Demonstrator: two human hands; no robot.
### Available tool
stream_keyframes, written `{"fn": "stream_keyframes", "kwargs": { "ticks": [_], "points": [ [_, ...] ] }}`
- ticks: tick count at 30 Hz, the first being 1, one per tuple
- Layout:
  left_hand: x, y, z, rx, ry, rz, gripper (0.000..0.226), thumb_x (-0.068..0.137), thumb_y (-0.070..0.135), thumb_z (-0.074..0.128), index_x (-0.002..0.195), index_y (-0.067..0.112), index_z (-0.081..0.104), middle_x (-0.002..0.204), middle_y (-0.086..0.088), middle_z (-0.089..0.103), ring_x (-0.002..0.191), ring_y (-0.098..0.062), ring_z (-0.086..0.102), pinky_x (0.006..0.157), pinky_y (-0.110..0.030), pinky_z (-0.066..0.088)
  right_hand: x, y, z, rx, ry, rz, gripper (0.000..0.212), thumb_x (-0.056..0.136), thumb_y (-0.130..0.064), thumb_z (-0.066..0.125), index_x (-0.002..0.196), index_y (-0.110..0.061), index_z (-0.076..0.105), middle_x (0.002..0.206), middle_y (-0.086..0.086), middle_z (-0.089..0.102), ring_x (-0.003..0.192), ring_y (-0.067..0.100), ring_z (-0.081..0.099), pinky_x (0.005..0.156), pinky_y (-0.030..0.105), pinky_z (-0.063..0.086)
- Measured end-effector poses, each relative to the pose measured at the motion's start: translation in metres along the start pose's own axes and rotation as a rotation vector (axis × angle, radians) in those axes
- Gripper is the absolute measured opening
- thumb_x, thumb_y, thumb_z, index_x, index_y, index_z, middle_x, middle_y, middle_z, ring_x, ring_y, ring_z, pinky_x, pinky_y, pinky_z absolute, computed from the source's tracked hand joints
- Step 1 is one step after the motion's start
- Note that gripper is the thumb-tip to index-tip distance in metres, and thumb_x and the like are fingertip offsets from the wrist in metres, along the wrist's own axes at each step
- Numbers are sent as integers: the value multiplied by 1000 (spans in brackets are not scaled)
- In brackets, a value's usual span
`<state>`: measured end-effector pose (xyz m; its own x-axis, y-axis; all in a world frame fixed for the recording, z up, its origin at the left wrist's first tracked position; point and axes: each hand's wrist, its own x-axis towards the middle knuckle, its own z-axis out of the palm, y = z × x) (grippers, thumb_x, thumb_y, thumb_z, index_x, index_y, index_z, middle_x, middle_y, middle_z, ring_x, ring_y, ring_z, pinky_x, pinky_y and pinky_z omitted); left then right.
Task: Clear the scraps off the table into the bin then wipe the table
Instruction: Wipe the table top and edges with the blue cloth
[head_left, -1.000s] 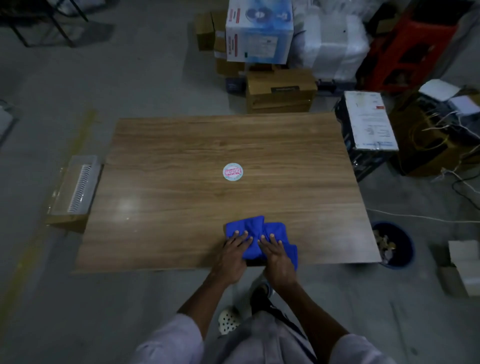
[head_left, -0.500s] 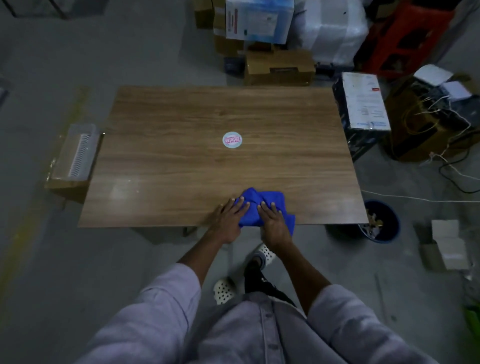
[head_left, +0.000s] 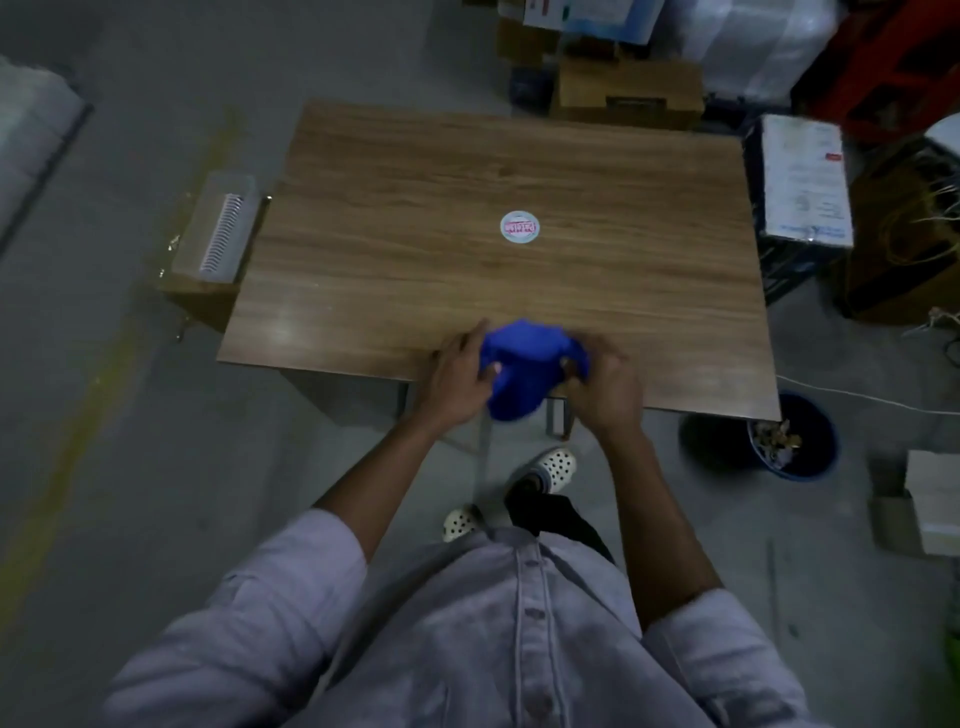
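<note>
Looking down from the head camera, you have the blue cloth (head_left: 524, 371) bunched up between both hands at the near edge of the desk (head_left: 415, 171). Your left hand (head_left: 457, 387) grips the cloth's left side, with its fingers (head_left: 470, 340) curled round the fabric. Your right hand (head_left: 608, 392) is clenched on the right side in the same way. The lower part of the cloth hangs past the desk edge, above the floor. The blur hides whether its upper part touches the wood.

A round sticker (head_left: 519, 226) lies near the middle of the desk, well apart from the cloth. The dark bin (head_left: 826, 447) stands on the floor by the near right corner of the desk, with scraps (head_left: 774, 441) inside it. Cardboard boxes (head_left: 628, 93) sit on the floor beyond the far edge. Your white shoes (head_left: 558, 467) show below the cloth.
</note>
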<state>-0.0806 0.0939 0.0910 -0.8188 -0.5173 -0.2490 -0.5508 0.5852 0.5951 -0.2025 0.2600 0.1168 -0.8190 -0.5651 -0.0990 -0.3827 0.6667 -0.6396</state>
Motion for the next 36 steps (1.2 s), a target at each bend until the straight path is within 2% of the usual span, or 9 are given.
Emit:
{"fn": "stream_keyframes", "kwargs": {
  "ticks": [3,5,7,11,17,21,23,30,36],
  "points": [
    [23,-7,-14,-214,105,-135,60,98,29,60,153,17,39,149,-13,52,136,-31,49,111,-42,42,10,-18,-15,-27,295,-134,47,89,-6,66,135,-14,62,128,13,65,111,34,61,87,37,47],
    [29,-17,-10,-323,65,-208,54,98,25,62,149,14,47,144,-12,58,131,-28,56,107,-34,44,16,-12,-5,-88,438,-228,47,87,-12,69,134,-12,63,130,13,65,112,34,61,90,42,51],
    [33,-28,-1,-345,-9,-279,47,98,20,62,143,9,52,136,-12,63,126,-26,60,100,-26,44,21,-2,16,-168,351,-244,47,90,-26,65,135,-14,63,137,9,63,117,34,60,92,47,51],
    [42,-51,13,-229,18,-304,45,89,19,67,133,11,62,130,-14,67,124,-31,60,105,-38,46,25,20,67,-302,-18,-123,58,94,-55,44,134,-19,64,146,7,58,132,32,53,102,54,46],
    [68,-69,24,102,99,-192,57,93,32,55,145,10,50,154,-15,44,146,-36,33,120,-45,23,69,39,104,-303,-117,-293,53,98,-43,53,149,-26,52,161,6,41,148,34,36,110,53,38],
    [102,-95,33,173,174,-157,60,96,44,36,144,13,52,157,-12,42,148,-37,32,119,-53,25,110,57,121,-332,-343,-453,57,104,-55,33,158,-35,34,168,0,24,157,29,14,122,53,24],
    [110,-109,33,219,191,-109,56,100,42,35,146,15,51,159,-8,40,150,-35,29,120,-54,23,126,73,118,-370,-300,-412,59,105,-55,26,160,-33,27,169,-1,20,158,27,9,124,52,19],
    [91,-159,27,462,201,104,56,110,39,29,161,19,22,170,-4,13,157,-25,5,125,-51,11,145,39,139,-275,-10,190,77,99,-73,23,163,-32,13,172,4,6,158,32,-3,126,56,3],
    [90,-175,17,337,238,153,57,96,26,45,149,3,44,160,-11,38,149,-28,33,122,-43,25,58,-47,239,-396,-82,-159,68,103,-59,33,163,-29,20,171,2,12,158,32,1,126,53,8]
  ]
}}
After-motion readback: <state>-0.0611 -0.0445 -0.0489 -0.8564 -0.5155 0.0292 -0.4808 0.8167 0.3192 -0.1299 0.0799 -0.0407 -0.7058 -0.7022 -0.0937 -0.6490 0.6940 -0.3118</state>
